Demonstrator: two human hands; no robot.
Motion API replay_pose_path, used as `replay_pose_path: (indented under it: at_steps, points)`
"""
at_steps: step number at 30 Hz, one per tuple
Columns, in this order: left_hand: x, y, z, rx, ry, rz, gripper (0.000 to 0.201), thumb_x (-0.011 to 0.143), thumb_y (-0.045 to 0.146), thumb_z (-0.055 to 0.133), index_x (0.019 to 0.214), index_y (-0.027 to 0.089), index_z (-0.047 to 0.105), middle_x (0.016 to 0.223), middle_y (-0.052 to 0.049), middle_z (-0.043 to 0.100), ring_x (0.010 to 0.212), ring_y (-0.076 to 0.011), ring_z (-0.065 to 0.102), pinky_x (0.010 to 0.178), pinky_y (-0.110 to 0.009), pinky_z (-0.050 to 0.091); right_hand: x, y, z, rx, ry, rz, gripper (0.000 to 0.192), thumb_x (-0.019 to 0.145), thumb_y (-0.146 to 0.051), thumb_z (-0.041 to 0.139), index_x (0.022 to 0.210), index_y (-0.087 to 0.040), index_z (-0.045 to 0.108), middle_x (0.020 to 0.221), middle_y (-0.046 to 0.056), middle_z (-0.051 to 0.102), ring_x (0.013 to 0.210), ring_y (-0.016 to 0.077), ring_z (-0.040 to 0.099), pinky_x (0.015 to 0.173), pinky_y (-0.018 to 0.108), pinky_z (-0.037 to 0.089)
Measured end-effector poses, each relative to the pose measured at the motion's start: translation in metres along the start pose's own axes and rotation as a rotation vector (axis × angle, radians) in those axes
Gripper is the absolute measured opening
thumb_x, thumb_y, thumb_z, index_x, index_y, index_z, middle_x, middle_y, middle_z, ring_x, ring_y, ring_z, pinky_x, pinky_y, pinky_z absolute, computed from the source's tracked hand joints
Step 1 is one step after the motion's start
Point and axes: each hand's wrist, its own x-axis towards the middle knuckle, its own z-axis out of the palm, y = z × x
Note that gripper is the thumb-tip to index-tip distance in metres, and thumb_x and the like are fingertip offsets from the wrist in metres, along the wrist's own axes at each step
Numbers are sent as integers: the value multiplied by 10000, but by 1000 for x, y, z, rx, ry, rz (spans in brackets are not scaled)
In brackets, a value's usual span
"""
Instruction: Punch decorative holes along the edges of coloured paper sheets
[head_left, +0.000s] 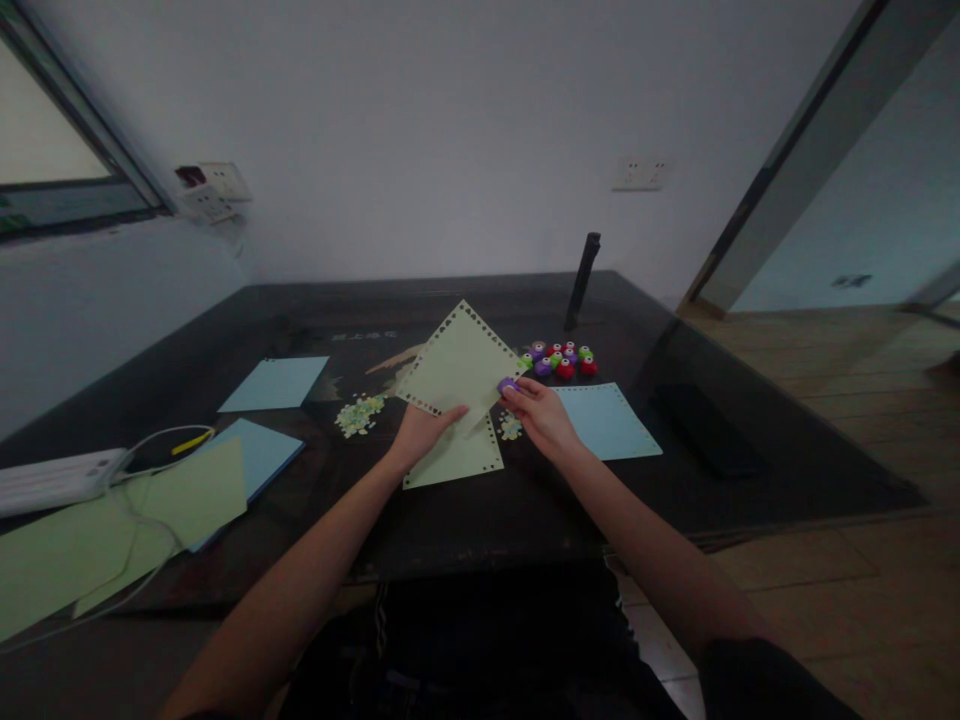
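Note:
My left hand (424, 436) is closed on a pale green sheet of paper (463, 355), thumb on top, and holds it raised and turned cornerwise above the table. Small punched holes run along the sheet's edges. In my right hand (546, 415) is a small purple craft punch (508, 386), pinched at the sheet's right corner. Beneath lies another green sheet (457, 455) with punched edges. Small paper cutouts form a larger pile (360, 414) on the left and a smaller pile (511, 427) near my right hand. Behind it sit several red, green and purple punches (561, 360).
A punched blue sheet (607, 420) lies right, near a dark flat object (705, 430). Another blue sheet (276, 383) is at left. Green papers (187, 490), a white power strip (60, 482) and a cable occupy the left front. A black upright object (583, 280) stands behind.

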Motion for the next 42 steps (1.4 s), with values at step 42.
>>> replay_pose_path:
  at_steps: [42]
  points:
    - [0,-1,1,69,-7,-17,501,704,337,650,1167,171,552,1072,-113,668,1165,-236,529,1018,-417,350,-2,-1,2,7,45,34,317,518,-170,809,757,-173,600,755,0,665,753,132,633,826,316,497]
